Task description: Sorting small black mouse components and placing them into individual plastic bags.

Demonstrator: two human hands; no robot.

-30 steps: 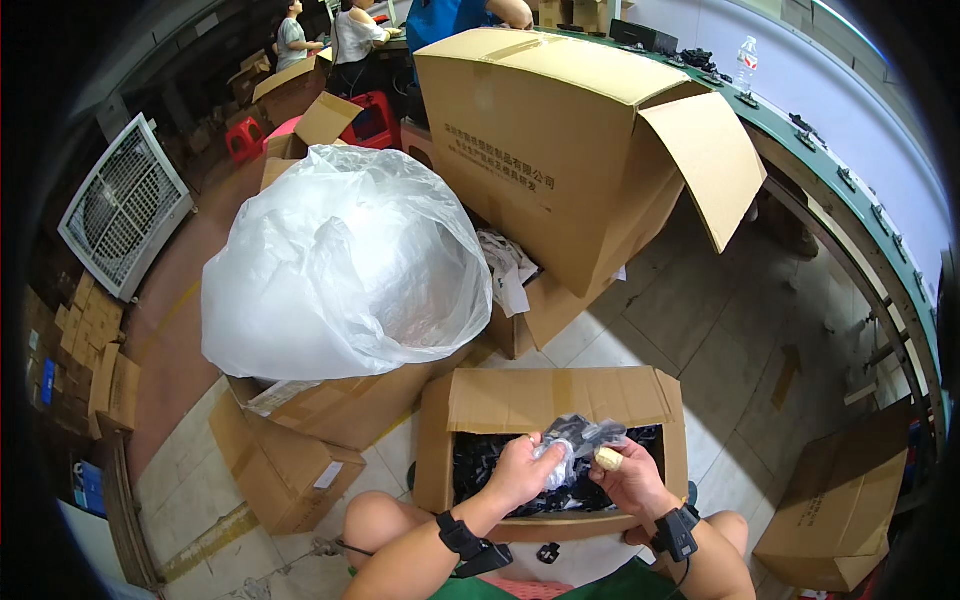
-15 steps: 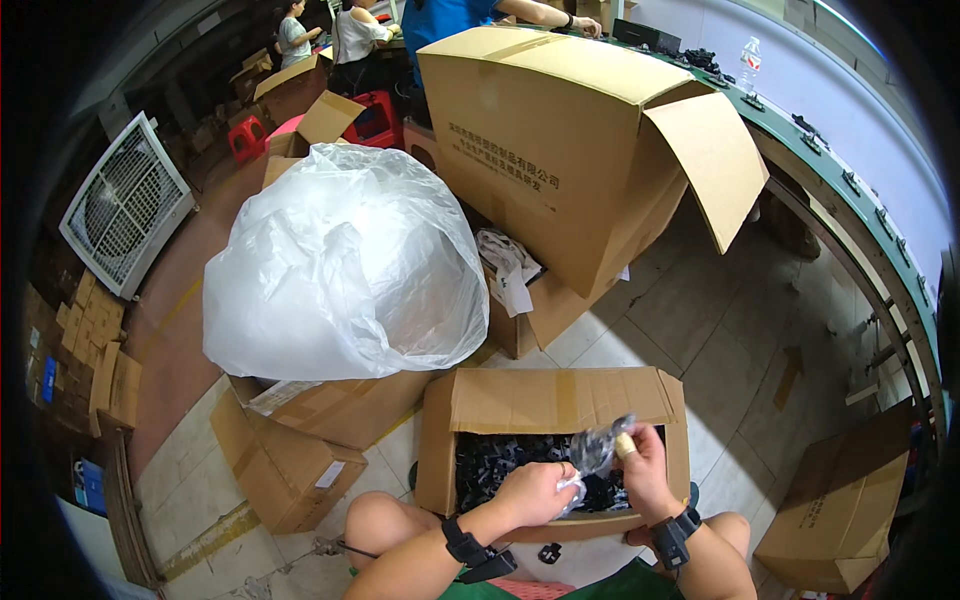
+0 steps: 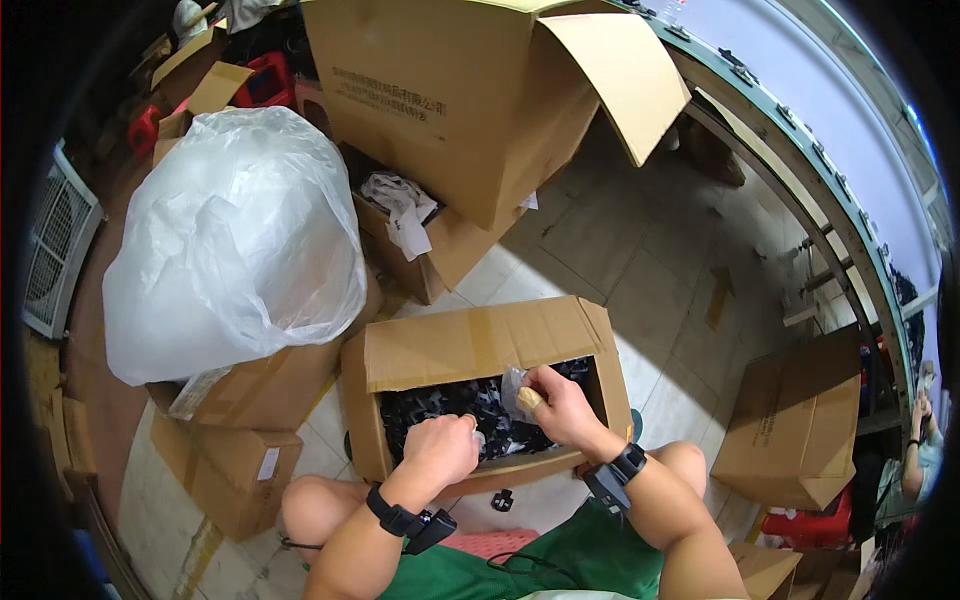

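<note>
Both my hands are over an open cardboard box [image 3: 480, 340] filled with small black plastic parts [image 3: 430, 405]. My right hand [image 3: 562, 408], with a yellowish cover on its thumb, pinches a small clear plastic bag [image 3: 514, 394]. Whether anything is inside the bag I cannot tell. My left hand [image 3: 440, 450] is closed at the box's front left, back of the hand up. A bit of clear plastic shows at its fingertips, and the fingers are mostly hidden. On the pale surface in front of the box lies a small black part [image 3: 502, 500].
A large translucent plastic bag [image 3: 240, 240] bulges from a carton at the left. Behind stands a tall open carton [image 3: 450, 100]. A lower carton [image 3: 235, 480] and another at the right [image 3: 795, 420] flank me. A long green-topped bench [image 3: 760, 100] curves along the right.
The view has tilted down and turned right, so the surroundings shift left. My hands have drawn a little apart. The clear bag in my right hand now sits lower, against the black parts.
</note>
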